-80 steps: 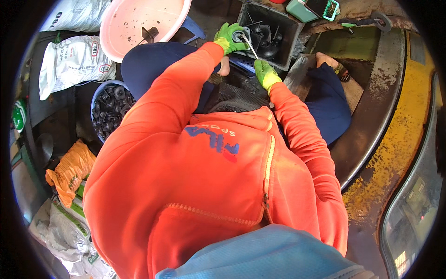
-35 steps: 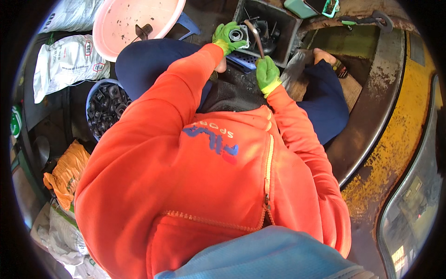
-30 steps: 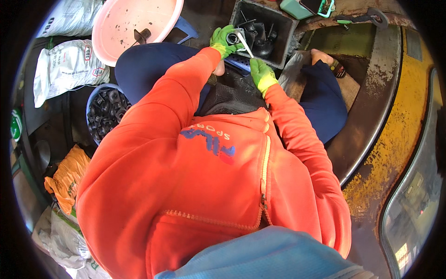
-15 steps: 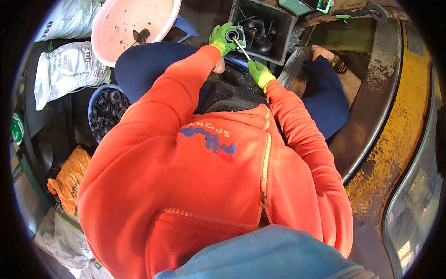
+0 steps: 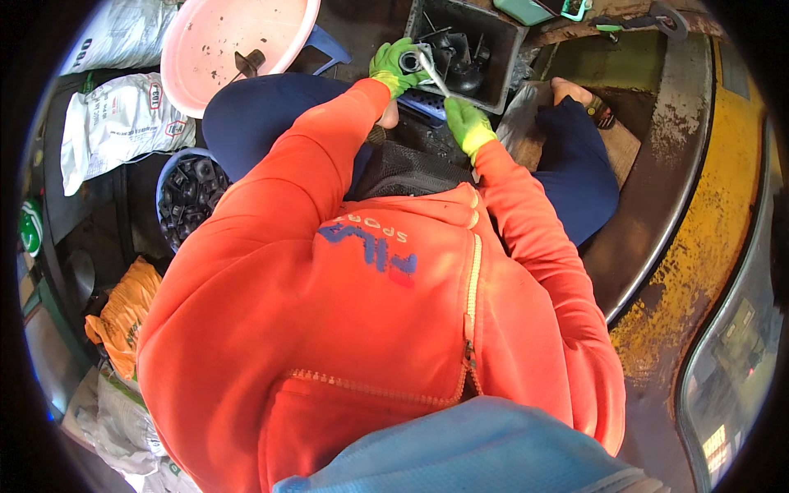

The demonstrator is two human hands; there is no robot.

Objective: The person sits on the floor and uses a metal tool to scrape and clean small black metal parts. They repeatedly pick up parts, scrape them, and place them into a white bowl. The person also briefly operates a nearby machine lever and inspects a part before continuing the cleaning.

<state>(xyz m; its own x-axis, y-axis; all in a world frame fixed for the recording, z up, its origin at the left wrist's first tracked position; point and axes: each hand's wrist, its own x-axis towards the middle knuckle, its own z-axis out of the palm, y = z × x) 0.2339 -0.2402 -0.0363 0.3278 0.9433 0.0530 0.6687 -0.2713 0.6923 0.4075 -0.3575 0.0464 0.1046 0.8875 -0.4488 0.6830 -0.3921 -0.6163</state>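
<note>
I look down over my orange zip jacket at both hands in green gloves. My left hand (image 5: 393,67) grips a small black ring-shaped part (image 5: 408,62) held up over my lap. My right hand (image 5: 466,123) holds a thin metal tool (image 5: 431,72) whose tip reaches up to the black part. Both hands sit just in front of a dark square bin (image 5: 467,49) holding several black parts.
A pink basin (image 5: 234,45) with a dark piece and crumbs stands at the upper left. A blue bucket (image 5: 191,197) full of black parts is at my left, near white sacks (image 5: 115,123) and an orange bag (image 5: 123,316). A rusty yellow curved metal rim (image 5: 699,246) runs along the right.
Both hands stayed together at the bin's near edge, shifting slightly up and left. The thin tool went from bent over the part to pointing straight into it.
</note>
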